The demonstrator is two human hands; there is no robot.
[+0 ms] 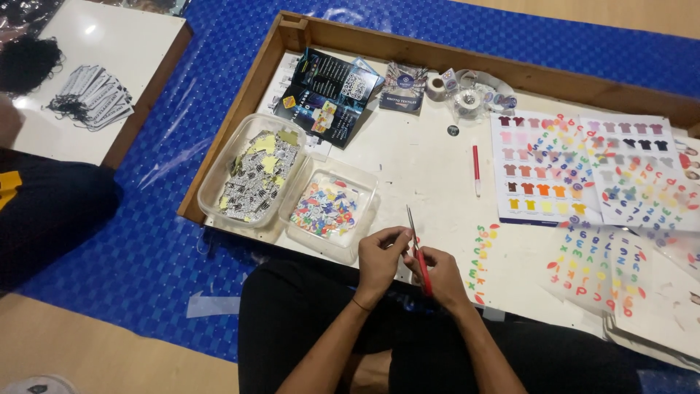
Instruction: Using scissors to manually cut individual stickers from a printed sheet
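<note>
My right hand (440, 273) grips red-handled scissors (417, 248) with the blades pointing away from me. My left hand (381, 255) pinches something small against the blades; the piece is too small to make out. Both hands hover over the near edge of a white tray-table with a wooden rim (408, 51). Just left of my hands stands a clear plastic tub (329, 208) filled with small colourful cut-outs. A strip of coloured letter stickers (481, 259) lies to the right of my hands.
A second clear tub (254, 175) holds black-and-white and yellow scraps. Sticker sheets with shirts and letters (576, 168) lie at right, with a red pen (476, 168), dark leaflets (328, 91) and tape rolls (467, 95). Blue mat (168, 241) lies underneath; another person's dark sleeve (44, 211) shows at left.
</note>
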